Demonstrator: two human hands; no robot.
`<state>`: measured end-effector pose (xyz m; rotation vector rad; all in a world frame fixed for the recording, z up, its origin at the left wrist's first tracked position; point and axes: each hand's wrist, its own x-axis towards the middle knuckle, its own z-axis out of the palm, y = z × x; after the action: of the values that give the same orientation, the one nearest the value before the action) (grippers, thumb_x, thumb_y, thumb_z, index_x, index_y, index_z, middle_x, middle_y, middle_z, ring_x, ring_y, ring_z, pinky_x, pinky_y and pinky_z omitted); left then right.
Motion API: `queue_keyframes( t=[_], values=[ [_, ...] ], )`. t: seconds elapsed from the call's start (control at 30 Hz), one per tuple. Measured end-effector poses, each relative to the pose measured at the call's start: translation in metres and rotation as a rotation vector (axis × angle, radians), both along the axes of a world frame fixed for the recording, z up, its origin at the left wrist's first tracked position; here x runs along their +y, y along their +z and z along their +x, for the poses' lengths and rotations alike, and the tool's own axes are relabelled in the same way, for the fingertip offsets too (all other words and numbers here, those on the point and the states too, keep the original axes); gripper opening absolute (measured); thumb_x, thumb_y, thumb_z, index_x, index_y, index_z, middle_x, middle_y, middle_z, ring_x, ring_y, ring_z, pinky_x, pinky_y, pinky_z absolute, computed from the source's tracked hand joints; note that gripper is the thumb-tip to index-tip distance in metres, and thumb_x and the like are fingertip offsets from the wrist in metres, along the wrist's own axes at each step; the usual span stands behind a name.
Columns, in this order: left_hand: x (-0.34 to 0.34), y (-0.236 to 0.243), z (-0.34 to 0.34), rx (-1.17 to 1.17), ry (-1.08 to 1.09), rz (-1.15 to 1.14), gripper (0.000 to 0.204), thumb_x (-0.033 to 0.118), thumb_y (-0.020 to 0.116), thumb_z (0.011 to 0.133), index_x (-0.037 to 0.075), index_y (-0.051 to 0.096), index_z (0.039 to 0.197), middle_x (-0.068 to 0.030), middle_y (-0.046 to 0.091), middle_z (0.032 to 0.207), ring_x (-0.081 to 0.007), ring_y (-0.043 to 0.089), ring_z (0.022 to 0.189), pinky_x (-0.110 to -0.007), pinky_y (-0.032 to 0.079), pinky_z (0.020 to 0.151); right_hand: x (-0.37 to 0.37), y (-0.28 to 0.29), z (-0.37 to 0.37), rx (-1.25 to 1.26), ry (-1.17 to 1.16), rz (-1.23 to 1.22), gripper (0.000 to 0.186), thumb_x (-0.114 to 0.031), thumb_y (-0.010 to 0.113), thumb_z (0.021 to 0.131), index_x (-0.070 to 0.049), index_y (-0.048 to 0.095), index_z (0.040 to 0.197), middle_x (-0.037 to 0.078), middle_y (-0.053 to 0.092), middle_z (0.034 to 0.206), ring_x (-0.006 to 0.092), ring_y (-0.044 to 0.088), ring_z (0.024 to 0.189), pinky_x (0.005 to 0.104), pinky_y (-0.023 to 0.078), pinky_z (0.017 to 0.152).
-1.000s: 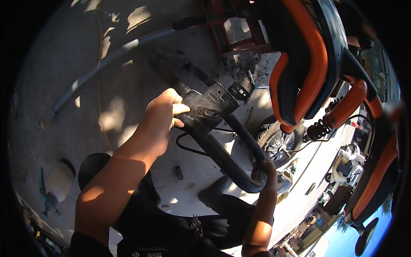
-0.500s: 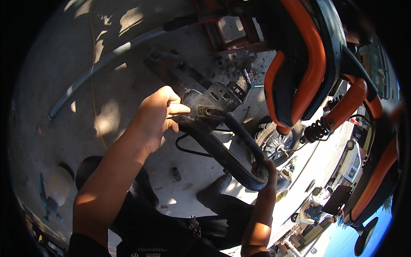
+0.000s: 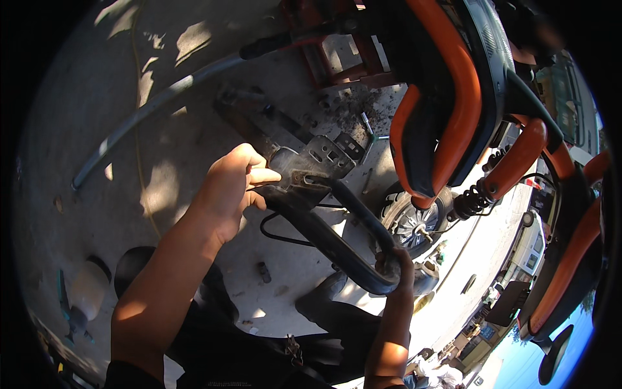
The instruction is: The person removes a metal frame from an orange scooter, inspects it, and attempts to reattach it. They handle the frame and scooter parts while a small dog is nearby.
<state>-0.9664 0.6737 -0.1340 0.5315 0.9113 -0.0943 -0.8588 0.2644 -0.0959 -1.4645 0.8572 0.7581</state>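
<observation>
A black tubular metal frame (image 3: 330, 238) slants across the middle, with a U-shaped bent tube at its near right end. Its slotted bracket plate (image 3: 327, 154) and dusty far arms reach away to the upper left. My left hand (image 3: 240, 181) is closed at the frame's edge beside the plate, thumb and fingers pinching it; the exact contact is partly hidden. Around the tube's bend, my right hand (image 3: 400, 267) has its fingers wrapped. A thin black cable or rod (image 3: 285, 240) loops below the frame.
An orange and black vehicle body (image 3: 463, 97) with a coil spring shock (image 3: 476, 201) stands at right. Beyond the frame lie a wheel (image 3: 414, 217) and a T-handle wrench (image 3: 370, 137). A long grey pipe (image 3: 155, 100) is at upper left, a spray bottle (image 3: 89, 285) at lower left.
The view has shifted a little, so most of the scene sits slightly lower and further left. Both hands keep their hold on the frame.
</observation>
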Motion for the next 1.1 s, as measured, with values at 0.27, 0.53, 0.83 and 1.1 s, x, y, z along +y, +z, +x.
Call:
queue_keyframes(
  t=[0.27,0.53,0.83,1.1],
  values=[
    [-0.001,0.007,0.002,0.045,0.077,-0.034,0.014,0.021,0.058,0.093,0.011,0.052,0.084,-0.0068,0.055,0.093,-0.032,0.068,0.093,-0.046,0.055,0.078,0.006,0.005,-0.001,-0.009,0.028,-0.02,0.036,-0.022,0.054,0.095,-0.004,0.057,0.126,0.015,0.066,0.081,0.0248,0.064,0.055,0.0347,0.056,0.049],
    [-0.001,-0.006,-0.002,0.092,0.131,-0.09,0.021,0.019,0.059,0.093,0.013,0.048,0.076,-0.0029,0.056,0.081,-0.0264,0.066,0.083,-0.046,0.054,0.091,0.003,0.003,-0.006,-0.118,0.159,0.003,0.041,-0.019,0.052,0.094,-0.001,0.056,0.13,0.015,0.065,0.082,0.0226,0.063,0.059,0.0323,0.054,0.051],
    [-0.009,-0.023,-0.006,0.087,0.233,-0.159,0.015,0.02,0.058,0.096,0.009,0.052,0.089,-0.0073,0.059,0.087,-0.0241,0.065,0.085,-0.043,0.055,0.088,0.013,0.009,-0.013,-0.189,0.229,-0.065,0.042,-0.018,0.055,0.095,-0.002,0.057,0.133,0.011,0.064,0.084,0.0181,0.063,0.062,0.0294,0.053,0.054],
    [-0.022,-0.048,-0.012,0.081,0.312,-0.143,0.014,0.019,0.055,0.098,0.007,0.051,0.096,-0.0109,0.06,0.094,-0.0269,0.069,0.089,-0.044,0.058,0.089,0.024,0.018,-0.019,-0.289,0.363,-0.128,0.044,-0.011,0.064,0.095,0.0,0.058,0.137,0.007,0.064,0.089,0.0149,0.062,0.073,0.0274,0.051,0.065]
  ],
)
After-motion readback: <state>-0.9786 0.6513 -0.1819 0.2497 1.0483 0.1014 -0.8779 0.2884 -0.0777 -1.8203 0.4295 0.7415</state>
